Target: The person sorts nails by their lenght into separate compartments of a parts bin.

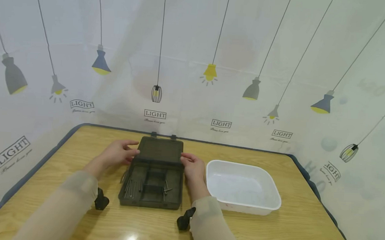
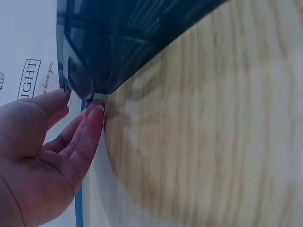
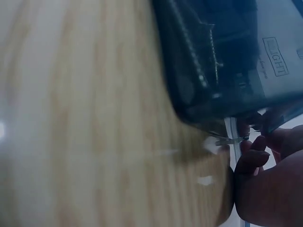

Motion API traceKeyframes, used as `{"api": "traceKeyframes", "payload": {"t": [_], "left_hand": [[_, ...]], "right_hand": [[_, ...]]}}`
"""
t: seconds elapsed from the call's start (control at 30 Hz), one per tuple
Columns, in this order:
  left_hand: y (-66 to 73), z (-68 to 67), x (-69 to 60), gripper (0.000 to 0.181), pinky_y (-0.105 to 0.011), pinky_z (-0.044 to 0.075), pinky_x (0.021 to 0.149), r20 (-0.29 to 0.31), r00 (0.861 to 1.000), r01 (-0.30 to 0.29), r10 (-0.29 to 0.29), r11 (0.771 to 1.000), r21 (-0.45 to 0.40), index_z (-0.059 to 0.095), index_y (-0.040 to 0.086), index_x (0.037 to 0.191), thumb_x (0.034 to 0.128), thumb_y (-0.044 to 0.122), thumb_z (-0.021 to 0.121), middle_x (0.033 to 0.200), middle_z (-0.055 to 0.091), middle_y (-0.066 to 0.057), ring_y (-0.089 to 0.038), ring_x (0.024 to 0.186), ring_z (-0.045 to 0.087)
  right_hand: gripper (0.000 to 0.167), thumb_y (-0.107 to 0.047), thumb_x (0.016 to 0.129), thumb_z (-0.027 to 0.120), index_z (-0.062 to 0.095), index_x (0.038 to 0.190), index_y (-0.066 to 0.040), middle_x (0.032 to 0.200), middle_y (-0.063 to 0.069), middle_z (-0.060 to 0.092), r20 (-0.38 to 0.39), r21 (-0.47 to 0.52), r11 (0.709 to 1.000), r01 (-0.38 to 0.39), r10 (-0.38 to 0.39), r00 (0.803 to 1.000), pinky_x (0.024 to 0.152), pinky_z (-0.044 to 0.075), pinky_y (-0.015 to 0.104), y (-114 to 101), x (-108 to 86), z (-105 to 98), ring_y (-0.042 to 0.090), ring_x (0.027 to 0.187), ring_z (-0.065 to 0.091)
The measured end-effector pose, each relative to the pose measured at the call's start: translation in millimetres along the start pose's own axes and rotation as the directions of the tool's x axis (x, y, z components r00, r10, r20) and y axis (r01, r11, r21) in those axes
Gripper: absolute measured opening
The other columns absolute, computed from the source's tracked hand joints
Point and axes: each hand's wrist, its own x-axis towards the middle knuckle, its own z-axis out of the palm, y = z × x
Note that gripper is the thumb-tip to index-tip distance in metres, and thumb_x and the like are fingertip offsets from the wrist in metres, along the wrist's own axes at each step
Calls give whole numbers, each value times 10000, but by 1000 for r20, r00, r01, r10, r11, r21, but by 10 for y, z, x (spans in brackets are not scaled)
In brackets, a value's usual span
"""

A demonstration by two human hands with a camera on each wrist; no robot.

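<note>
A dark translucent plastic case [image 1: 163, 203] lies on the table, its lid [image 1: 160, 149] swung back towards the wall. Thin metal screws or pins [image 1: 130, 189] lie in its left compartment; a few more [image 1: 167, 188] sit at the right. My left hand [image 1: 117, 153] is at the lid's left edge, fingers fairly straight; in the left wrist view, its thumb and fingertips [image 2: 97, 111] meet the case's dark corner. On the other side, my right hand [image 1: 193, 170] holds the lid's right edge with bent fingers [image 3: 255, 158], partly hidden in the right wrist view.
A white rectangular tub [image 1: 274, 198] stands on the wooden table [image 1: 149, 227], right of my right hand. Behind the table hangs a pale cloth [image 1: 188, 62] printed with lamps. Black wrist cameras [image 1: 101, 200] sit on both forearms.
</note>
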Motion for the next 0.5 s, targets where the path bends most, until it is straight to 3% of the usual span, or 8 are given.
{"api": "traceKeyframes", "payload": {"t": [0.1,0.2,0.37,0.5], "left_hand": [[-4,30,22,630,-410,689,833,-16,1000,-4,4,1000,4,437,-53,1639,1097,155,683,1434,647,-387,-349,1076,786],[-20,50,35,621,-418,687,839,-22,1000,-4,4,1000,4,444,-74,1624,1076,86,687,1422,655,-388,-395,1126,776],[-40,68,35,623,-436,680,921,-25,999,21,-23,998,-63,413,-119,1615,1068,36,671,1472,624,-384,-469,1273,718],[-34,65,8,616,-452,662,971,-30,999,41,-44,995,-95,414,-123,1610,1075,53,665,1513,598,-371,-473,1311,696]], "right_hand": [[210,-35,1009,753,820,1203,9,1177,177,833,6,-29,1000,10,-9,1000,834,510,215,15,8,5,221,1076,740],[213,-28,1001,755,822,1200,6,1177,183,832,5,-30,999,16,-16,1000,810,503,210,31,22,5,213,1043,733],[228,-17,992,760,814,1210,22,1180,201,825,7,-19,1000,24,-24,1000,787,494,197,52,41,6,191,1006,722],[256,-24,1001,757,796,1249,27,1209,214,811,20,-16,1000,22,-22,1000,896,569,285,47,43,7,255,1086,746]]}}
